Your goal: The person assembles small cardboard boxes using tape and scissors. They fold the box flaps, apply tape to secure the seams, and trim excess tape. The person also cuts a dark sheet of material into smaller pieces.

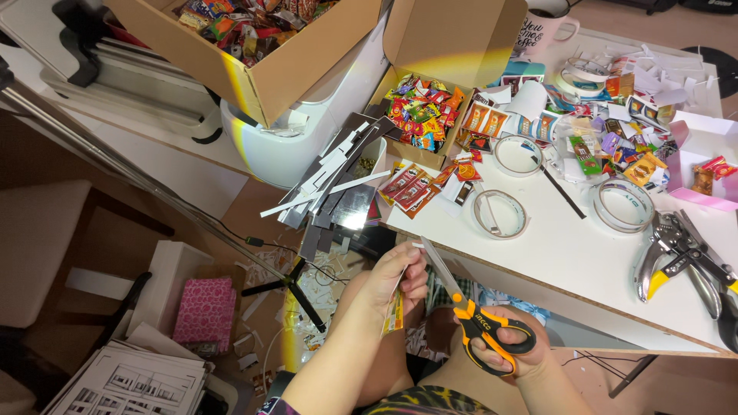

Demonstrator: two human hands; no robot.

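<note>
My left hand (396, 280) pinches a small yellow and red printed card strip (393, 311), held edge-on below the table's front edge. My right hand (511, 355) grips orange-and-black scissors (480, 323) through the handle loops. The steel blades (440, 265) point up and left, next to the fingers of my left hand and the top of the strip. Both hands hover over my lap, just in front of the white table (569, 253).
The table holds several tape rolls (501, 214), colourful sweet wrappers (419, 107) in an open cardboard box, cut paper scraps, a mug (542, 27), a pink tray (703, 165) and pliers (680, 253). Dark card strips (338, 192) overhang its left edge. Below lie paper scraps, a pink pouch (204, 311), printed sheets (131, 380).
</note>
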